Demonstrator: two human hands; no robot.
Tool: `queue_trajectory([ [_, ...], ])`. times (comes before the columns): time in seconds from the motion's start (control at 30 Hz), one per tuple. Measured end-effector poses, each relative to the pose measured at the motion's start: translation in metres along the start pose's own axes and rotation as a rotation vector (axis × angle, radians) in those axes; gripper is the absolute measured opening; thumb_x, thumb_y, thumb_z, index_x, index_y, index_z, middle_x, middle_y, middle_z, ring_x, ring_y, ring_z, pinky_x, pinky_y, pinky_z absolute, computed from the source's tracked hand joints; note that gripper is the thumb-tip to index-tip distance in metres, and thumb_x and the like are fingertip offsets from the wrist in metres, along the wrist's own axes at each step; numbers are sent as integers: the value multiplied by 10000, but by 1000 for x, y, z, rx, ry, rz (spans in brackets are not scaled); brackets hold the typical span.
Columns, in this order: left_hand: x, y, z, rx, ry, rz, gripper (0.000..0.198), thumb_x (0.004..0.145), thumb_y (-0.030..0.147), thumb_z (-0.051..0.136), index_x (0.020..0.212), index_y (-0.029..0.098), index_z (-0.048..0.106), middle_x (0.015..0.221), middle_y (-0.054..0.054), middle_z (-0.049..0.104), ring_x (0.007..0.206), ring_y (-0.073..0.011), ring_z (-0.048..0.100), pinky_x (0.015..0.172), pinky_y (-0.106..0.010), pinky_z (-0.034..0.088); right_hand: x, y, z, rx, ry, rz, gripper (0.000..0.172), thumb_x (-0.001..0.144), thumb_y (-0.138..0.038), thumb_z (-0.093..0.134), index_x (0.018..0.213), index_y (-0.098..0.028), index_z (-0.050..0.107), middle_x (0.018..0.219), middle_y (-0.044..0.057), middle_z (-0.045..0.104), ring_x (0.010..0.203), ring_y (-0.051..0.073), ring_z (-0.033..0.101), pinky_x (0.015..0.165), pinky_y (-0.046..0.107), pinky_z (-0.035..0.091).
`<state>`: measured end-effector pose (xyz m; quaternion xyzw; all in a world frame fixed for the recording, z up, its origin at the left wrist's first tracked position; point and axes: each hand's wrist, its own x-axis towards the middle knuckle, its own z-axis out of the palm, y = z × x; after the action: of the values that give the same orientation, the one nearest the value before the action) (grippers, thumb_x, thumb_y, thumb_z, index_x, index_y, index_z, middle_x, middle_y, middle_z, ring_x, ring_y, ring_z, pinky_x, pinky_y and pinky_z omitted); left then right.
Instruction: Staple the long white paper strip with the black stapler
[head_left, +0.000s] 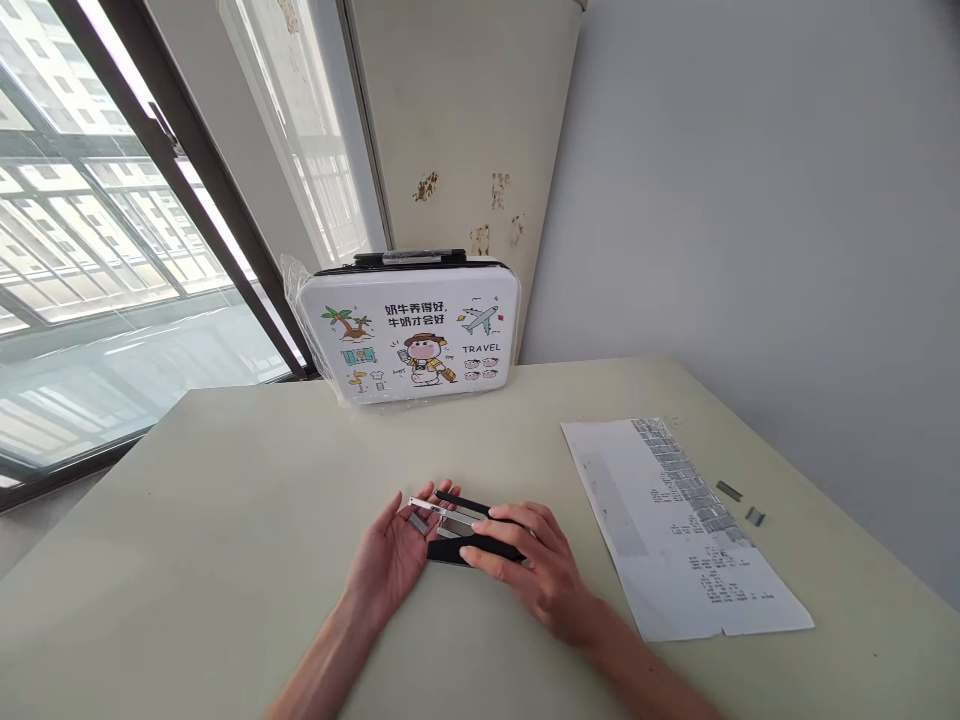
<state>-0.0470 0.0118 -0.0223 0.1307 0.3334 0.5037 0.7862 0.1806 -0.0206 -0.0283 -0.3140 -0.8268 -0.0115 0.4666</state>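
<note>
A black stapler (471,528) lies opened on the pale table, its metal staple channel (439,511) exposed. My right hand (536,575) rests over the stapler's black base, fingers curled on it. My left hand (394,552) is at the stapler's left end, palm up, with a small grey strip of staples (418,522) lying on its fingers by the channel.
A printed sheet of paper (675,530) lies to the right with rows of staples along its top edge. Two loose staple strips (739,500) lie beyond it. A white cartoon-printed case (409,335) stands at the table's (225,520) back against the wall; a window is at left.
</note>
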Motion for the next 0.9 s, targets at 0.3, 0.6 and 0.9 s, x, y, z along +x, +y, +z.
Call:
queue_trajectory([
  [0.3, -5, -5, 6, 470, 216, 378, 265, 946, 366, 624, 1124, 206, 738, 816, -9, 632, 738, -152, 614, 751, -279, 543, -4, 7, -2, 88, 119, 215, 599, 953, 20, 543, 1350, -412, 661, 1195, 27, 721, 1195, 236, 616, 968, 457, 575],
  [0.6, -18, -13, 10, 1102, 29, 450, 527, 942, 531, 608, 1384, 250, 675, 767, -1, 577, 668, -192, 515, 631, -287, 459, -2, 11, 1, 114, 133, 246, 632, 929, 53, 542, 1354, -402, 648, 1181, 35, 716, 1176, 237, 622, 959, 459, 601],
  [0.9, -14, -17, 9, 777, 48, 380, 438, 856, 398, 752, 1253, 222, 699, 773, 34, 495, 619, -115, 394, 576, -226, 344, -3, 22, 12, 196, 74, 448, 347, 975, -170, 647, 1283, -325, 679, 1183, 59, 735, 1137, 247, 661, 969, 438, 569],
])
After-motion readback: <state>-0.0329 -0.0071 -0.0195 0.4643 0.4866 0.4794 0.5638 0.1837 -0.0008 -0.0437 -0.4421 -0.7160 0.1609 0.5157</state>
